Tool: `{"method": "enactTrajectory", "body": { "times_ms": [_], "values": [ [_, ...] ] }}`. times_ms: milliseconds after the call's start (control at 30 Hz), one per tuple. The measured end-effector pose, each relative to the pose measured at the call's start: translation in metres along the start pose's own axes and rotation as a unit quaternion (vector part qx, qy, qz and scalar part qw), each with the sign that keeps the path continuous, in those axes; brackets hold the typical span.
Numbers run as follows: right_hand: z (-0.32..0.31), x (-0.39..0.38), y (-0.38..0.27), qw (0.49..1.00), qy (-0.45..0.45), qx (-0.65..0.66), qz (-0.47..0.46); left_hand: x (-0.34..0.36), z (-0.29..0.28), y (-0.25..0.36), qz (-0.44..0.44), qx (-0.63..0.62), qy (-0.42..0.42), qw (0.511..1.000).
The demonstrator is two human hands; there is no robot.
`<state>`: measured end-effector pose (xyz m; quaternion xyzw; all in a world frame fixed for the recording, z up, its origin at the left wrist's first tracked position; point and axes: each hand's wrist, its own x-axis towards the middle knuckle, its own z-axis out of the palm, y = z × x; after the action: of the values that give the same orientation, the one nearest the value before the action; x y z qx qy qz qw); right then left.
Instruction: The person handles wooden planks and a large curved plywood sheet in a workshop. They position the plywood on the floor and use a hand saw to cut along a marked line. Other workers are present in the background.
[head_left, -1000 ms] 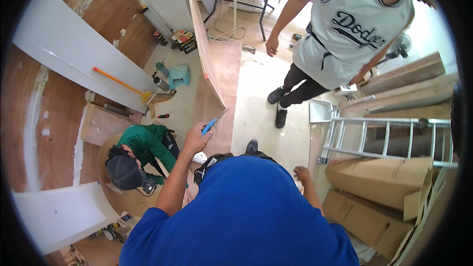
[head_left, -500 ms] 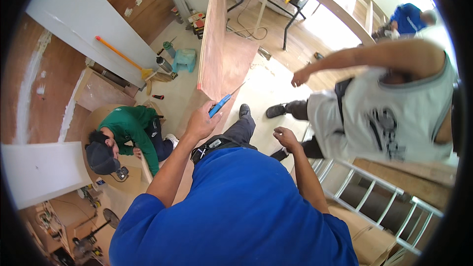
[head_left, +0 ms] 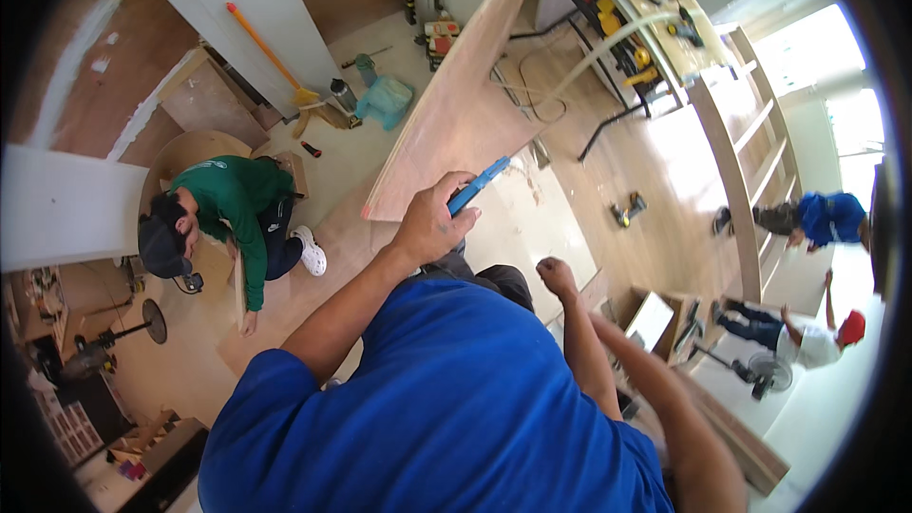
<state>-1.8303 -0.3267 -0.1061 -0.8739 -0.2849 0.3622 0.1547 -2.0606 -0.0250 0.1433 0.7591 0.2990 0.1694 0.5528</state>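
Observation:
My left hand is closed round a slim blue-handled tool, which points up and to the right; its tip is too fine to make out. Just beyond that hand stands a big pinkish plywood sheet, its near corner beside my wrist. In front of my right hip is my right hand, its fingers curled with nothing visible in them.
At left, a person in green crouches over a wooden strip. Another person's bare arm passes close to my right arm. A workbench with tools stands far right. A cordless drill lies on the floor.
My view has swung to the right. My left hand has moved right with the blue-handled tool. The person in the light vest has gone from in front to close on my right, mostly hidden.

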Motion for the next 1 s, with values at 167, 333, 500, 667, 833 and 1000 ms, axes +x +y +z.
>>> {"method": "enactTrajectory", "body": {
  "times_ms": [167, 333, 500, 667, 833, 1000],
  "values": [
    [-0.029, 0.052, -0.021, 0.993, -0.041, -0.014, -0.109, 0.015, -0.003, 0.025, -0.011, -0.111, 0.019, 0.994],
    [-0.061, 0.126, -0.064, 0.962, -0.15, -0.031, -0.227, 0.021, 0.0, 0.036, -0.01, -0.149, 0.144, 0.978],
    [-0.099, 0.214, -0.064, 0.937, -0.203, -0.091, -0.271, 0.034, 0.023, 0.035, -0.069, -0.118, 0.33, 0.934],
    [-0.17, 0.345, -0.001, 0.81, -0.299, -0.194, -0.466, 0.056, 0.086, 0.041, -0.137, -0.151, 0.543, 0.814],
    [-0.249, 0.451, 0.048, 0.828, -0.285, -0.288, -0.388, 0.082, 0.152, 0.065, -0.175, -0.178, 0.677, 0.692],
    [-0.265, 0.499, 0.049, 0.858, -0.313, -0.293, -0.282, 0.092, 0.196, 0.086, -0.194, -0.16, 0.714, 0.653]
  ]
}}
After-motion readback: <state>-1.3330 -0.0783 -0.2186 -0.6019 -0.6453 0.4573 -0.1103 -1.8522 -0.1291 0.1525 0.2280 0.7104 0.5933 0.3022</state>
